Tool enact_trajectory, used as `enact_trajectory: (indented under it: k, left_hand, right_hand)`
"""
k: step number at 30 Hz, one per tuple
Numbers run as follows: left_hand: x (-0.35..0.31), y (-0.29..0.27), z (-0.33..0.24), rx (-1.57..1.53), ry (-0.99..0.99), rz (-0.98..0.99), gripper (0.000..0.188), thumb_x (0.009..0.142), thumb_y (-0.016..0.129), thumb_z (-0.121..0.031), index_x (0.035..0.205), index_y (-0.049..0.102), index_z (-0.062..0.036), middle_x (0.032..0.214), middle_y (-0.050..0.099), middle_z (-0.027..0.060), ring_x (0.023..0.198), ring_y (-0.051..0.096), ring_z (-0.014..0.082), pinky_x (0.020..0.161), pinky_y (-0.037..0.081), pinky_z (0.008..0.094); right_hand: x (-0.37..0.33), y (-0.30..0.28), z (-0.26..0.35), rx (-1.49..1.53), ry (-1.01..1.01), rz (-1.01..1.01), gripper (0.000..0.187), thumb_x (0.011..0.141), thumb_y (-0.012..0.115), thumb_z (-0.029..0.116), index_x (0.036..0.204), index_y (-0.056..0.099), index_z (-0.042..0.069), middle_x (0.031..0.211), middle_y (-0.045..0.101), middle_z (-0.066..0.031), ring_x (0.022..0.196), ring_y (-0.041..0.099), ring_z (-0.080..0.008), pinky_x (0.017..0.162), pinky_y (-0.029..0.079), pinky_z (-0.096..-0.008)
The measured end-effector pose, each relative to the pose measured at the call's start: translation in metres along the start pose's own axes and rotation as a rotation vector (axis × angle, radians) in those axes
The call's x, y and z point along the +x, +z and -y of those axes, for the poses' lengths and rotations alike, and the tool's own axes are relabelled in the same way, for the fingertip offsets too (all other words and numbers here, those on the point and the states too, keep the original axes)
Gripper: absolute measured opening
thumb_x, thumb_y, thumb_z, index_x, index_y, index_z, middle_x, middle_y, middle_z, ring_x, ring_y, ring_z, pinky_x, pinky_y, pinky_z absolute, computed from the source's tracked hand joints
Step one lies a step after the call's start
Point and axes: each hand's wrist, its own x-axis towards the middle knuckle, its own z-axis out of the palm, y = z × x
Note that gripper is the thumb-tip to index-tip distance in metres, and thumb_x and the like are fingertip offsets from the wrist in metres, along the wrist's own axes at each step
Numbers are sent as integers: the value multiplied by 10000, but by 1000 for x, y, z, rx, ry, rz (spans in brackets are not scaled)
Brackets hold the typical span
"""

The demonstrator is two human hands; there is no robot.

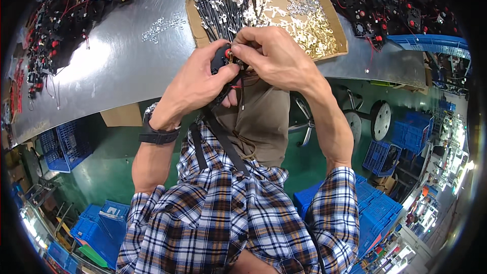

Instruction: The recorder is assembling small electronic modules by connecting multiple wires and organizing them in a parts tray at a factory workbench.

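Above the near edge of the metal table, my left hand point(199, 78) is closed round a black plastic part point(219, 60) with a red piece and thin wires on it. My right hand point(274, 56) meets it from the right, thumb and fingertips pinched together at the part's red and brass-coloured end. Whatever sits between those right fingertips is too small and covered to make out. A black cable point(242, 94) hangs down from the part. Just beyond both hands lies a shallow cardboard tray point(336, 25) holding black cables point(223, 12), brass-coloured terminals and silver nuts or washers.
Loose silver hardware point(165, 29) is scattered on the metal table point(127, 66) left of the tray. Black parts with red wires are heaped at the far left point(56, 35) and far right point(390, 0). Blue crates point(375, 205) and a wheeled stool base point(307, 127) stand on the green floor.
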Motion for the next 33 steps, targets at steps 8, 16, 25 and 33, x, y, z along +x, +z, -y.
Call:
enact_trajectory:
  k: [8,16,25,33]
  left_hand:
    - [7,0,0,1,-16,1,257,953,542,-67,1177,536,58,768,671,81,587,692,165,528,553,293]
    - [3,4,5,-39,-35,35,276,989,560,-100,1231,532,32,750,672,65,584,683,163,526,552,278]
    - [3,-1,6,29,93,-2,195,944,517,-56,1108,531,48,720,664,101,578,692,187,518,561,321]
    - [5,-1,8,-26,15,29,197,951,502,-57,1115,502,52,717,659,112,576,698,198,519,572,331]
  right_hand:
    - [-5,17,-11,-178,-225,-224,125,946,642,101,963,678,-18,729,678,-160,636,672,-292,577,495,-400]
    - [-18,24,-8,-347,-240,-229,109,951,635,71,1045,648,17,814,698,-184,688,688,-376,578,528,-449]
    - [-17,31,5,-84,-23,-307,108,957,646,91,945,658,-16,641,641,-188,537,660,-293,513,487,-376]
    - [-21,33,-6,-343,-315,-391,164,871,695,-12,1035,697,4,854,724,-136,655,708,-294,559,551,-374]
